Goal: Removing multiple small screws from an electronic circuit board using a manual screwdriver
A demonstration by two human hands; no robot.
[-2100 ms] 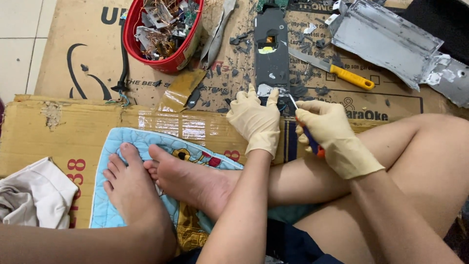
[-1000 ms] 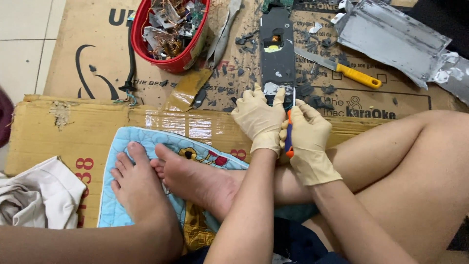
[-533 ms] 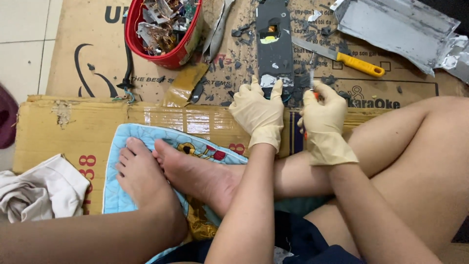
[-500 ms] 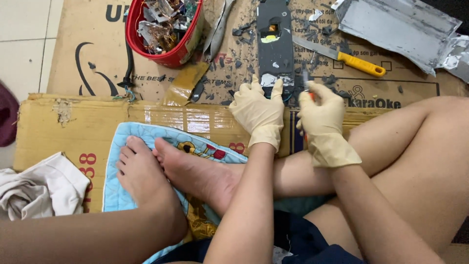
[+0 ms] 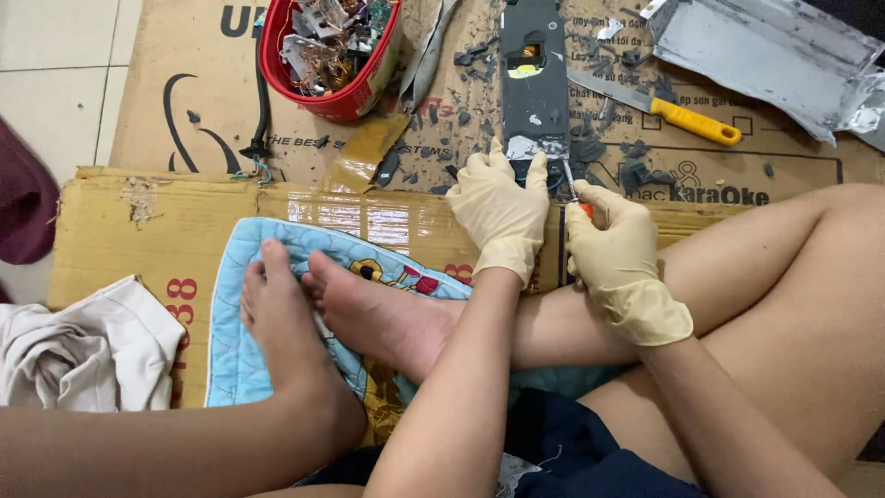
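The long dark panel (image 5: pixel 535 78) lay flat on the cardboard sheet (image 5: pixel 184 101) on the floor, its near end just in front of the person's shins, with a yellow-brown opening showing near its far end and a pale scraped patch at the near end. Dismantling looked well under way: black fragments (image 5: pixel 636 171) were scattered round the panel, the red bowl (image 5: pixel 355 92) up left held stripped wire and scrap, and a grey metal casing (image 5: pixel 765 55) lay apart at upper right; the panel's main body was still whole, so the near end seemed to be what was left. The left hand (image 5: pixel 500 210), gloved, pressed down on the panel's near edge, fingers spread and flat, pinning rather than gripping it. The right hand (image 5: pixel 616 254), also gloved, was clenched round a small orange-handled tool (image 5: pixel 573 192), its thin metal tip up against the panel's near right corner; the tool was probably a screwdriver or pick, but the glove hid most of it. Both forearms reached forward over crossed legs, wrists close together. A yellow-handled knife (image 5: pixel 678 115) lay unused just right of the panel. Bare feet rested on a blue quilted mat (image 5: pixel 240 369), and a white cloth (image 5: pixel 83 355) sat at far left.
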